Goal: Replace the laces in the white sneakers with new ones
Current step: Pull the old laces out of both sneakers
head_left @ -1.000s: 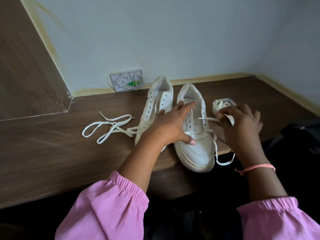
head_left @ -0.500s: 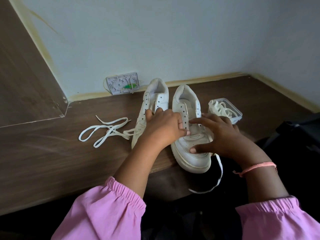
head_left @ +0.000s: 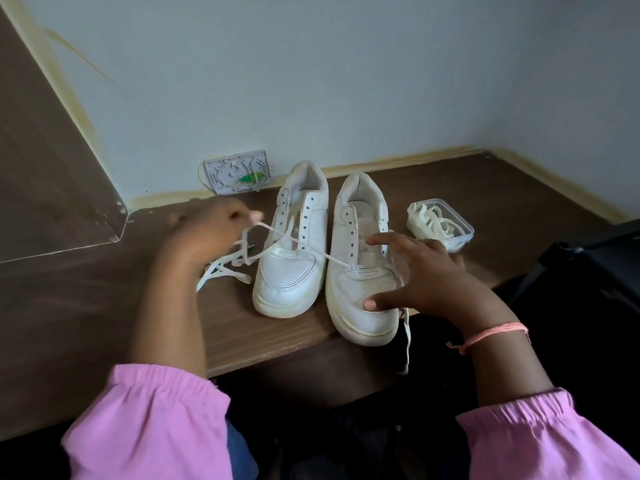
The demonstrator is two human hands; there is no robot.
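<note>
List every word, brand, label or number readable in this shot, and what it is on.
None can be read.
White sneakers: no brand or logo visible.
Clear container of laces: no label seen.
White wall plate: moulded marks, too small and blurred to read.

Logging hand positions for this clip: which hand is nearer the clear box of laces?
Right. The right hand rests on the right sneaker just beside the box; the left hand pinches a lace beyond both sneakers.
</note>
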